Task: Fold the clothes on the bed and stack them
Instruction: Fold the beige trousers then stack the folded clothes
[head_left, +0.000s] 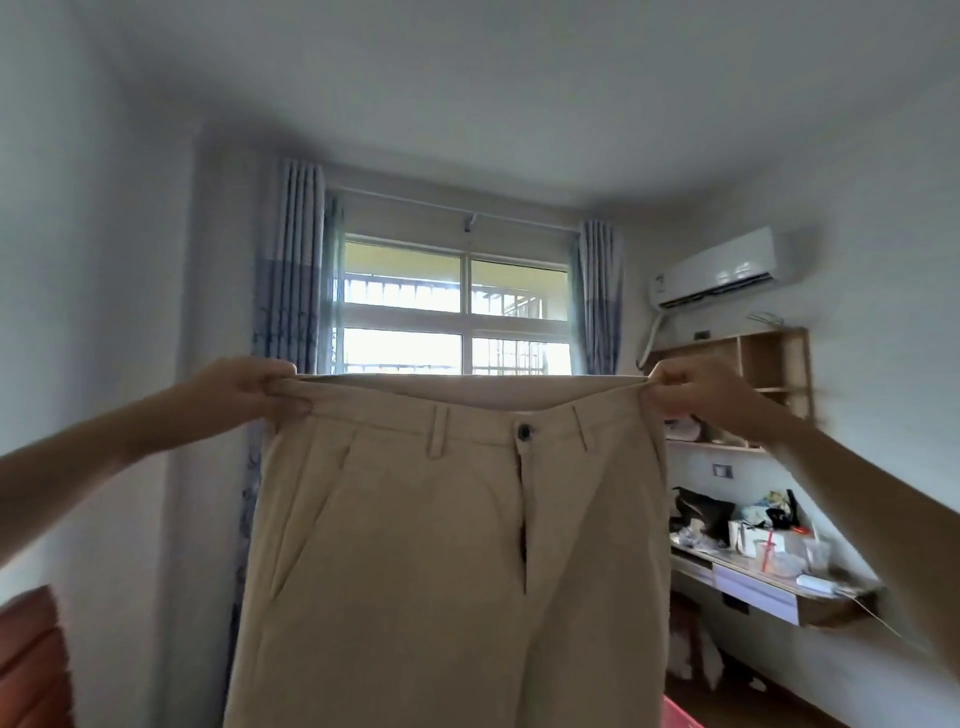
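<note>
Head view: beige trousers (447, 519) are held up taut by the waistband, pinched in left hand (254, 387) and right hand (696, 387); opening-out step judged, leg-to-leg halving needed next.

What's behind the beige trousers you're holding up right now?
Above the waistband of the beige trousers, held by the left hand and right hand, a window with curtains shows. The window's lower part, the wall below it and the bed are covered.
</note>
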